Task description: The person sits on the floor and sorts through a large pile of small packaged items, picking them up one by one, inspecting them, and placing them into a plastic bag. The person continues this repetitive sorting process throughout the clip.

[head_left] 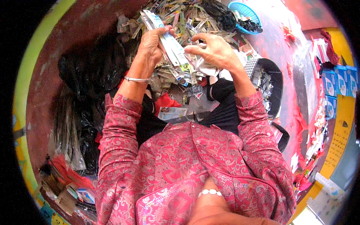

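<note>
My left hand (153, 43) is closed round a stack of long, narrow packets (173, 48), white with blue and green print. The stack slants down to the right over a heap of similar slim packets (168, 75). Beside the stack is my right hand (213, 50), its thumb and forefinger apart and curved toward the packets. A small pale patch shows among its fingers; I cannot make out what it is. Under that hand lies a crumpled white piece (206, 68) of plastic or cloth.
A blue basket (245, 8) with black plastic stands at the far right. A black tray (276, 86) holding small pieces sits by my right arm. Black plastic bags (92, 71) lie at left. Blue boxes (330, 83) line the right side, and red scraps (165, 103) lie between my legs.
</note>
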`<state>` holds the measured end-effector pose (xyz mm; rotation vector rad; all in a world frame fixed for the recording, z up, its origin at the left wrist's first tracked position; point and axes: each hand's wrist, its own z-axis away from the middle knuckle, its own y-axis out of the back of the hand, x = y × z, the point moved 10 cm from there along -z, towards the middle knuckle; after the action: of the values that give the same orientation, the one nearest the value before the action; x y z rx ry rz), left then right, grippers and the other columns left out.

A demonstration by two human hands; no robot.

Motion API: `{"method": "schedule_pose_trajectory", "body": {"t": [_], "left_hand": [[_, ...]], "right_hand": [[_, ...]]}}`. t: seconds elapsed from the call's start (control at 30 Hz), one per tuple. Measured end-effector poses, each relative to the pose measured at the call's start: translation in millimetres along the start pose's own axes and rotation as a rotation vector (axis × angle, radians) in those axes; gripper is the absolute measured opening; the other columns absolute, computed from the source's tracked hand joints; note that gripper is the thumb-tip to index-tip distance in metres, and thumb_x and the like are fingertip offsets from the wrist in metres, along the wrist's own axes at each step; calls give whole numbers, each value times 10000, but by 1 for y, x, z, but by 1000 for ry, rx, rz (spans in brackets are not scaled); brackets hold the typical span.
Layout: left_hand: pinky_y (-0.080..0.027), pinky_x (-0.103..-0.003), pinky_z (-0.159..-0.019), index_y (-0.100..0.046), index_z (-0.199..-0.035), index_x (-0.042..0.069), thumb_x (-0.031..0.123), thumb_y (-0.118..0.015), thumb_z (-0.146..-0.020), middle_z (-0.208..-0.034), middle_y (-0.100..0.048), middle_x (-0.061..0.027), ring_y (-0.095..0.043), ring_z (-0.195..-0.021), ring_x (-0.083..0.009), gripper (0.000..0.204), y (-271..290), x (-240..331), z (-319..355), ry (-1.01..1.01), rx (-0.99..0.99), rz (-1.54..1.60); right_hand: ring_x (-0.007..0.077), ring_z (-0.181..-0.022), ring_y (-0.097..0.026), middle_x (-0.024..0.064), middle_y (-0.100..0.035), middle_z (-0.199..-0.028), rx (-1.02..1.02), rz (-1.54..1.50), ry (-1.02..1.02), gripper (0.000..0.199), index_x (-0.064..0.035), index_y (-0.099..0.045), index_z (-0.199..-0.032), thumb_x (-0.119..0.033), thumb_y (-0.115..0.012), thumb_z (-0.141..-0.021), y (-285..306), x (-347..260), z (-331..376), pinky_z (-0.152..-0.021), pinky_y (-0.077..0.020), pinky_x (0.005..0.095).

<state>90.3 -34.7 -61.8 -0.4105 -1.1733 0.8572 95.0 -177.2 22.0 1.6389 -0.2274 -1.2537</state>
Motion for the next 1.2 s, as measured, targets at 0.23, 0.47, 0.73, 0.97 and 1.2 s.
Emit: {"method": "schedule_pose_trajectory", "body": {"t": [0.23, 0.47, 0.73, 0.97, 1.2], "left_hand": [[-490, -294, -650, -486, -915, 10, 59, -598, -740, -712, -547, -71, -559, -661, -184, 214, -13, -24, 1, 109, -38, -128], [-441, -394, -819, -472, -1052, -26, 249, -568, -770, -866, -563, -125, -556, -843, -255, 406, -47, -25, 13, 254, -380, 143], [-391, -431, -904, -419, -1128, -32, 201, -552, -778, -1114, -500, -197, -497, -1032, -298, 441, -56, -15, 23, 243, -457, 123], [-395, -391, -913, -322, -1228, -12, 54, -565, -738, -1193, -445, -173, -459, -1090, -262, 550, -76, -7, 37, 163, -610, 87], [-412, -409, -892, -351, -1185, -72, 18, -550, -709, -1174, -459, -179, -456, -1094, -262, 523, -88, -13, 44, 221, -673, 174]], "right_hand": [[322, -709, -596, 199, -596, -698, -186, 259, 62, 587, 49, -577, -745, -530, -520, -670, -49, -24, -2, -648, -459, 396], [128, -579, -496, 71, -531, -611, -431, -274, -13, 390, 21, -578, -762, -358, -547, -673, -53, -2, -2, -535, -393, 278], [87, -671, -487, 14, -562, -731, -508, -674, 9, 309, 12, -600, -852, -265, -564, -719, -54, -5, 5, -602, -392, 239], [90, -700, -494, 16, -570, -762, -577, -693, -39, 321, 6, -601, -865, -296, -565, -761, -49, -7, 10, -610, -381, 230], [137, -792, -511, 64, -582, -826, -500, -704, 54, 388, -4, -601, -927, -357, -545, -779, -51, 0, 8, -718, -398, 263]]}}
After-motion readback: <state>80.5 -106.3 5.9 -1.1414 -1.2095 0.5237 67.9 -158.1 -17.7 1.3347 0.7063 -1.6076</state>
